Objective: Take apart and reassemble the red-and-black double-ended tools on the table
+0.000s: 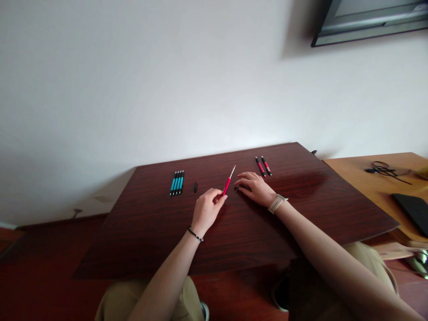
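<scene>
My left hand (207,208) pinches the lower end of a pink pen barrel (226,185), held tilted above the table. A thin pale refill (232,171) sticks out of its upper end. To the right, my right hand (256,189) lies palm down at the tabletop with its fingers stretched out. Beside those fingertips is a small thin thing (236,189), too small to make out. A short black pen part (195,187) lies left of my left hand. Farther left, several blue and black pens (177,183) lie side by side.
Two pink and black pens (264,166) lie beyond my right hand. The dark wooden table (154,236) meets a white wall (167,80). On the right, a lighter table (354,171) carries a coiled black cable (383,168) and a flat black device (413,211). A screen (371,22) hangs above.
</scene>
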Demonstrator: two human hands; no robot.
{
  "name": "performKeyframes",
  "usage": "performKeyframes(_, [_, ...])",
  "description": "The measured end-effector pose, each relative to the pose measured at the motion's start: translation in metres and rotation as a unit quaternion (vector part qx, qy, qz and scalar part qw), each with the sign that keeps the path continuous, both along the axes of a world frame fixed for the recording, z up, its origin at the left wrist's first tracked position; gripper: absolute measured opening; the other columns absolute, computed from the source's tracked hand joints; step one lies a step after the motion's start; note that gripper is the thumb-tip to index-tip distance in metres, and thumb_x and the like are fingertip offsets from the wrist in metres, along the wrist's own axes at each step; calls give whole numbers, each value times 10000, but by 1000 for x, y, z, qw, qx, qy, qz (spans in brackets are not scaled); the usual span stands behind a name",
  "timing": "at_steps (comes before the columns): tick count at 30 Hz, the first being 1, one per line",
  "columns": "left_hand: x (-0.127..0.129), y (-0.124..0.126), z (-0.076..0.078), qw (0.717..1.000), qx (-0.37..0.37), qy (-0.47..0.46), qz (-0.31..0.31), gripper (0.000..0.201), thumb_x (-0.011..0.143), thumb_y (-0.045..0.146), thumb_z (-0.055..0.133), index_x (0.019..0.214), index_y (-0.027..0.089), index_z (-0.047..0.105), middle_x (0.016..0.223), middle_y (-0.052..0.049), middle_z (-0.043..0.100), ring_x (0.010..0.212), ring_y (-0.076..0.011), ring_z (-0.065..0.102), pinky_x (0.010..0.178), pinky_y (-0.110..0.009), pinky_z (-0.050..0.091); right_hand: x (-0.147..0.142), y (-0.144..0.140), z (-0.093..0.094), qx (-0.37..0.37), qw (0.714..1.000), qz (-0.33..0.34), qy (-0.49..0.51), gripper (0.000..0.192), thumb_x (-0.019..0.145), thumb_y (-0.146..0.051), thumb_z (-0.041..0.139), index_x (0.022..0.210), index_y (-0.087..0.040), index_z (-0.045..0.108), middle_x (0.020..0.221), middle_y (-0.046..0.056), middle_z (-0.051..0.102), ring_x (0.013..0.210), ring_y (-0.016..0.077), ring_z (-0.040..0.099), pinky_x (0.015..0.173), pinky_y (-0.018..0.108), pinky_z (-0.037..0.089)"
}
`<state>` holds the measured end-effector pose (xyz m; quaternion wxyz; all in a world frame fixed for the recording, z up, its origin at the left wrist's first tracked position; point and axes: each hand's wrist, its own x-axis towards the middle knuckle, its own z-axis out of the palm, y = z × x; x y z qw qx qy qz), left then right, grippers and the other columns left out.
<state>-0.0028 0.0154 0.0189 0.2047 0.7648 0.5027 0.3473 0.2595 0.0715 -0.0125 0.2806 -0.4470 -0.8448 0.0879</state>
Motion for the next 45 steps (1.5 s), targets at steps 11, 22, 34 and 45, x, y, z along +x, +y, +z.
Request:
performKeyframes(11, [0,0,0,1000,-5,1,0,139,1011,333,676,956,217,728,881,-21,711,729,-147,625,692,-255,474,-7,-4,5,-11,999,41,-14,143,1040,-266,586,978,-250,714,1374,101,679,1362,312,536,1143,542,439])
performKeyframes(22, [0,-1,1,1000,-1,5,0,144,1014,332,667,957,214,728,869,-21,709,727,-149,624,695,-257,470,-13,-9,19,-63,974,-26,216,116,1057,-349,553,1059,-249,612,1017,81,744,955,262,722,904,420,574])
performKeyframes(34, [1,-3,3,999,4,47,-8,96,994,301,696,952,226,740,856,-22,704,728,-159,635,701,-263,458,-9,-7,26,-110,876,-46,468,354,951,-543,735,1145,-248,757,1070,70,798,968,233,746,880,392,607])
performKeyframes(45, [2,-5,4,998,3,55,-11,66,988,288,706,983,240,751,880,-21,723,735,-164,654,700,-266,460,-14,-11,34,-217,774,-17,595,349,860,-535,845,1011,-269,677,1180,71,801,1073,223,756,913,364,625])
